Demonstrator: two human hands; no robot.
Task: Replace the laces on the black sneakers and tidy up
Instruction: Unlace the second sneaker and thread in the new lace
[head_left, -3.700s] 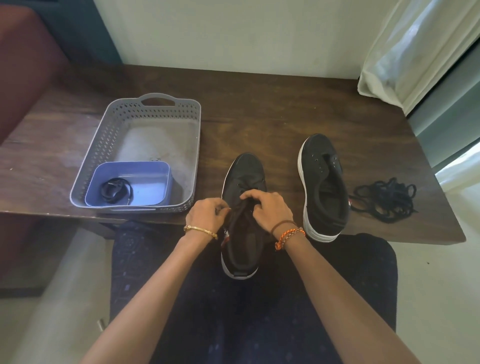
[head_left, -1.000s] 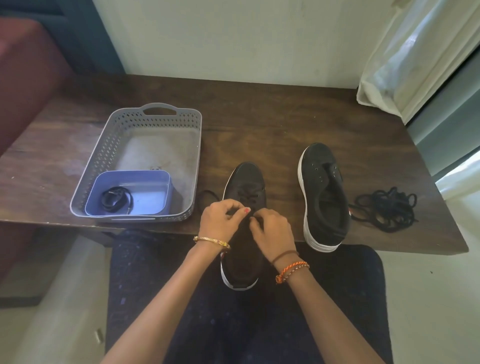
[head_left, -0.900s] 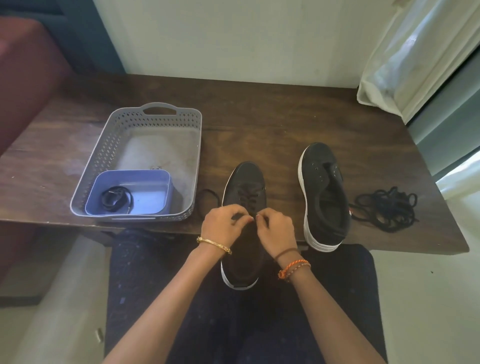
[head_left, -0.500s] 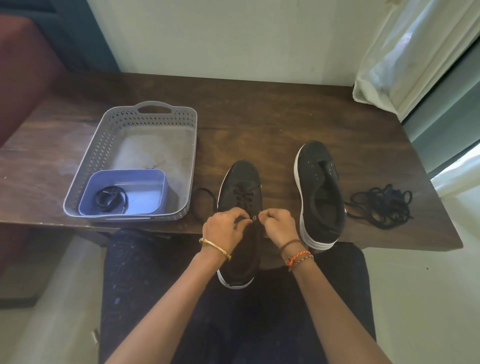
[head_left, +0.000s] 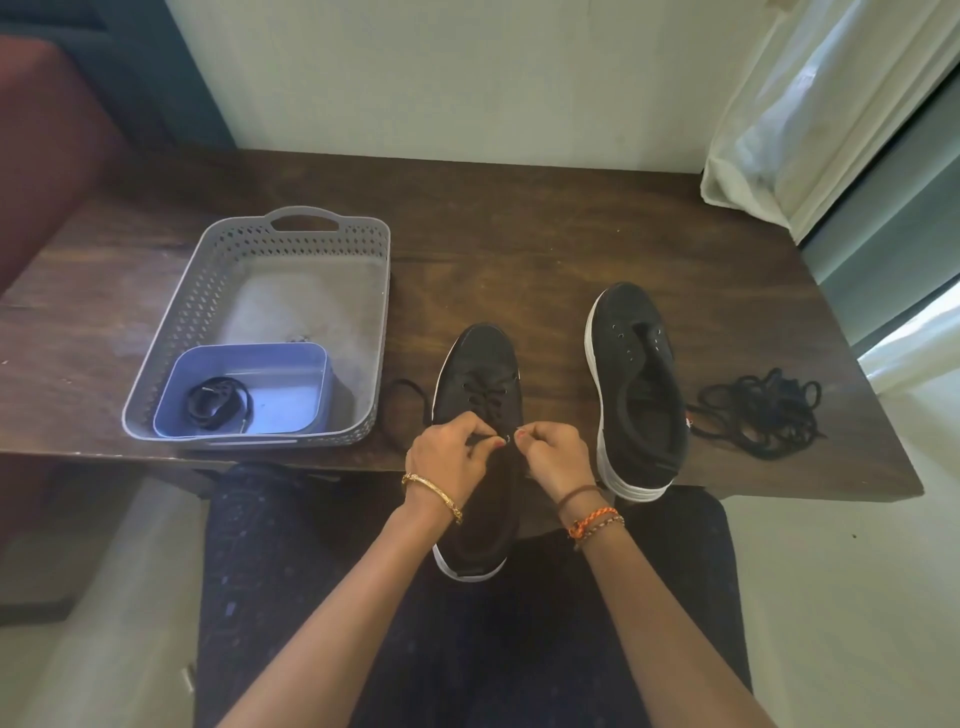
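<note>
Midway through lacing: left hand (head_left: 451, 451) and right hand (head_left: 551, 451) both pinching lace (head_left: 485, 397) ends at upper eyelets of near sneaker (head_left: 480, 374), heel overhanging desk (head_left: 519, 249) edge toward lap, likely for reach. Lower rows already crossed; black fabric, white sole. Second sneaker (head_left: 636, 384) unlaced on desk, beside loose lace pile (head_left: 761, 413). Coiled lace in blue tub (head_left: 291, 364) inside grey basket (head_left: 311, 239).

Home: curtain (head_left: 810, 104), wooden table (head_left: 519, 218)
</note>
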